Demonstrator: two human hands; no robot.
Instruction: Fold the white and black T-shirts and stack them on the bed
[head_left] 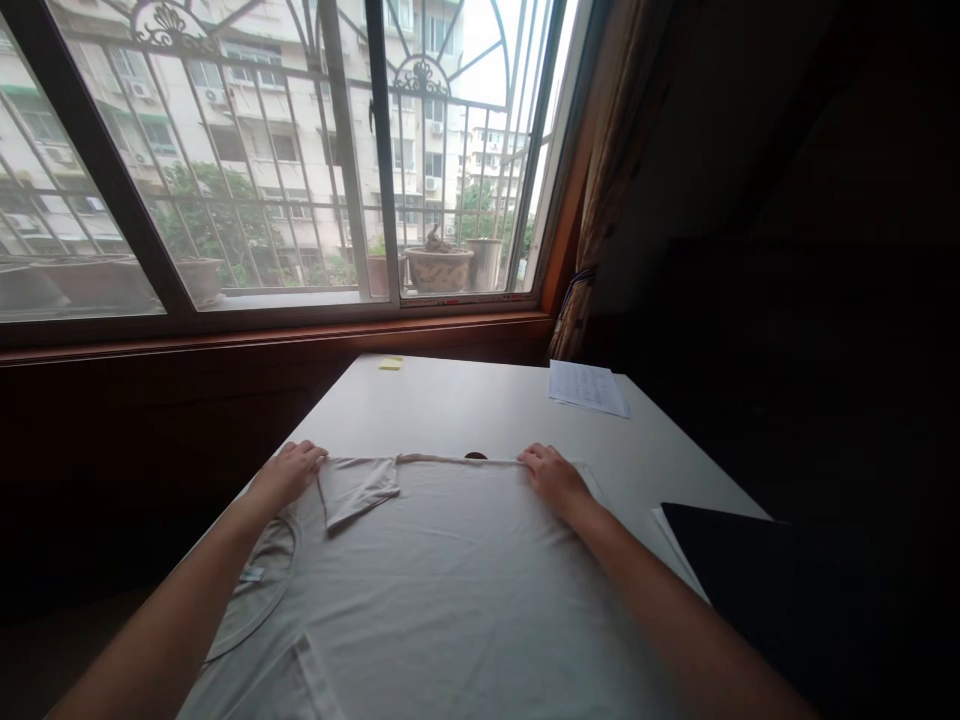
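A white T-shirt lies spread sideways over the table, its round neckline with a small label toward the left. One short sleeve is turned in over the body at the far side, and another sleeve shows at the near edge. At the far left corner of the shirt, by that turned-in sleeve, my left hand has its fingers closed on the cloth. Farther right along the same far edge, the fingers of my right hand are curled on the fabric. The fingertips of both hands are partly hidden.
The white table narrows toward a barred window. Yellow sticky notes lie at its far left, and written paper sheets at the far right. A dark folder is at the right. A small dark round object shows behind the shirt's edge.
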